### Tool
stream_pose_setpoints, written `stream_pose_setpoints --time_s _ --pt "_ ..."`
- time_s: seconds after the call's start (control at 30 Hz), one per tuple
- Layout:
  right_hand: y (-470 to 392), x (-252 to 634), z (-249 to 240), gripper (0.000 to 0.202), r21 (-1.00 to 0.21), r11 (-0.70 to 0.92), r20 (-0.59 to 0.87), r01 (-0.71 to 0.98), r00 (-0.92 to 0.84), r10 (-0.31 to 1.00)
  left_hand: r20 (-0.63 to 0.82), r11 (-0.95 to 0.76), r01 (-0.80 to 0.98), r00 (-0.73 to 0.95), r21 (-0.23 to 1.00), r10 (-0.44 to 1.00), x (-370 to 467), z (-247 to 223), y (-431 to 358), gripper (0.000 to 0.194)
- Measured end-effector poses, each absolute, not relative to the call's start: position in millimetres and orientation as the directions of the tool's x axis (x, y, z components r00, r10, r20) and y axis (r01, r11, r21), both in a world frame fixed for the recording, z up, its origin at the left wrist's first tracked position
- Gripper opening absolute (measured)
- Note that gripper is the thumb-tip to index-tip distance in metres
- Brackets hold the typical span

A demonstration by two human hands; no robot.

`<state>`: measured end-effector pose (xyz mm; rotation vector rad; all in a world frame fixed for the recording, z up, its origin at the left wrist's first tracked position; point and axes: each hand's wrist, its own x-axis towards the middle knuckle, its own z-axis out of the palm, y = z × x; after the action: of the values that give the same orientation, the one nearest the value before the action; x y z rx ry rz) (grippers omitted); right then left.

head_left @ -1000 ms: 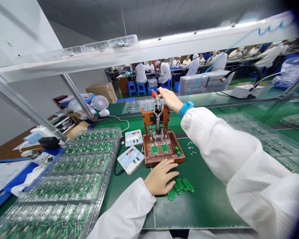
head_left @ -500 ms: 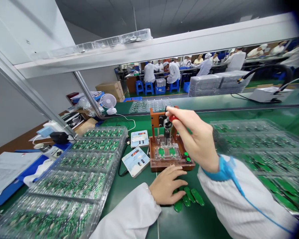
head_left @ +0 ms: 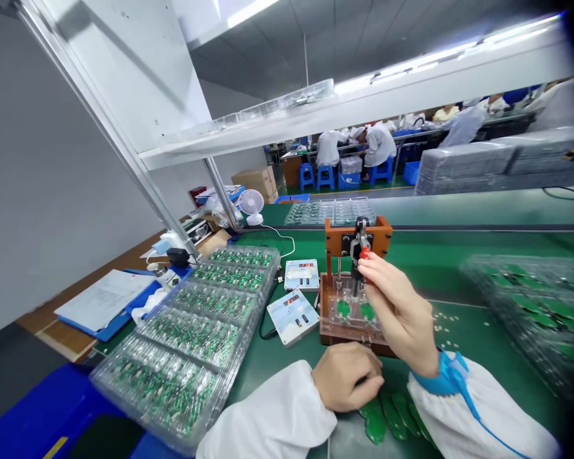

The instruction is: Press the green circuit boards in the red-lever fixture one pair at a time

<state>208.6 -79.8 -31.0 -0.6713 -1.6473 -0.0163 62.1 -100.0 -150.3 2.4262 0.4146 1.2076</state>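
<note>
Green-topped table [head_left: 251, 371] carries an orange-and-brown clamp fixture [head_left: 354, 294]. Right hand [head_left: 404, 315]: fingers pinch the fixture's red lever handle [head_left: 365, 253]. Left hand [head_left: 347, 376]: fingers curled beside flat, rounded green circuit boards [head_left: 393, 415]; grip cannot be determined.

Red digits [head_left: 291, 299] on two white boxes [head_left: 293, 320] are too blurred to read.

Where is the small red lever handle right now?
In the head view, the red lever handle is right of centre, at the right hand, before the orange press frame.
</note>
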Motion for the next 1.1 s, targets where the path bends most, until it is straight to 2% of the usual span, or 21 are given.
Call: stream_pose_setpoints --time_s 0.1,0.2,0.3,0.37,0.4,0.5,0.6,0.67,0.77,1.1 --pt "-78 211 -33 0.058 -0.398 0.846 0.899 0.354 -0.034 0.437 0.764 -0.846 0.079 0.39 0.527 0.513 51 -143 -107 0.033" --pt "-76 212 -35 0.056 -0.45 0.849 0.88 0.279 -0.025 0.475 0.724 -0.779 0.192 0.29 0.597 0.626 30 -134 -103 0.043" --pt "-75 213 -34 0.055 -0.47 0.851 0.872 0.233 -0.028 0.489 0.549 -0.607 0.496 0.279 0.62 0.788 4 -117 -78 0.04" --pt "-75 212 -33 0.055 -0.474 0.853 0.871 0.217 -0.024 0.49 0.342 -0.45 0.723 0.305 0.524 0.889 -13 -102 -50 0.026" --pt "-75 212 -32 0.055 -0.476 0.853 0.871 0.213 -0.02 0.491 0.209 -0.391 0.816 0.332 0.426 0.92 -20 -95 -35 0.029" --pt "-75 211 -33 0.056 -0.471 0.856 0.874 0.212 -0.018 0.485 -0.039 -0.353 0.881 0.383 0.316 0.923 -36 -79 8 0.07" --pt "-75 210 -34 0.057 -0.463 0.86 0.877 0.216 -0.031 0.48 -0.298 -0.355 0.916 0.398 0.189 0.868 -42 -75 37 0.11" --pt "-75 210 -34 0.057 -0.457 0.863 0.879 0.215 -0.037 0.475 -0.439 -0.379 0.923 0.369 0.069 0.819 -42 -76 48 0.125" --pt "-75 210 -32 0.057 -0.45 0.866 0.883 0.217 -0.04 0.468 -0.495 -0.412 0.911 0.354 -0.009 0.794 -41 -79 55 0.133" --pt "-75 207 -33 0.058 -0.458 0.862 0.882 0.218 -0.012 0.471 -0.528 -0.451 0.892 0.372 -0.024 0.764 -40 -88 63 0.139"
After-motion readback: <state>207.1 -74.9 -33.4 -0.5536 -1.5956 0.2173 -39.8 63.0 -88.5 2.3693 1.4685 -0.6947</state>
